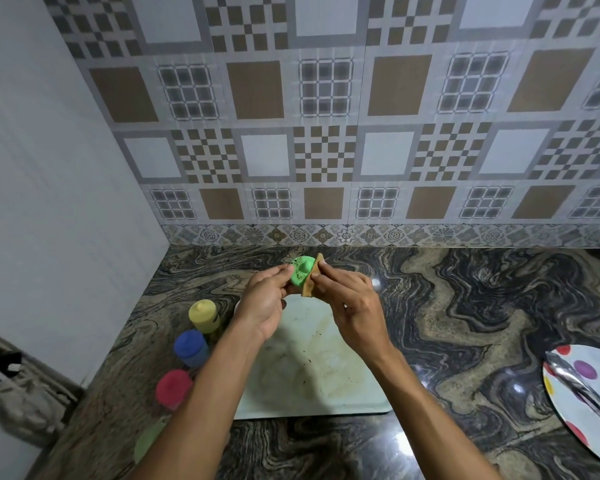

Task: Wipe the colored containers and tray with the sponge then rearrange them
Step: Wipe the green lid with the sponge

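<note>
Up above the far end of the pale, stained tray (pixel 326 386), the left hand (pixel 262 308) pinches a green container (pixel 301 274) by its side, lid turned toward the camera. The right hand (pixel 355 306) presses a tan sponge (pixel 311 280) against the container's right edge, fingers closed on it. Left of the tray, on the marbled counter (pixel 465 306), stand yellow (pixel 204 315), blue (pixel 190 347) and red (pixel 173 389) containers in a row. A polka-dot plate (pixel 582 403) carrying metal tongs (pixel 582 389) sits far right.

Marbled dark counter (pixel 465 306) bears a pale tray (pixel 312 386); yellow (pixel 204 315), blue (pixel 190 348), red containers (pixel 172 389) beside; spotted plate (pixel 589 386) right.
</note>
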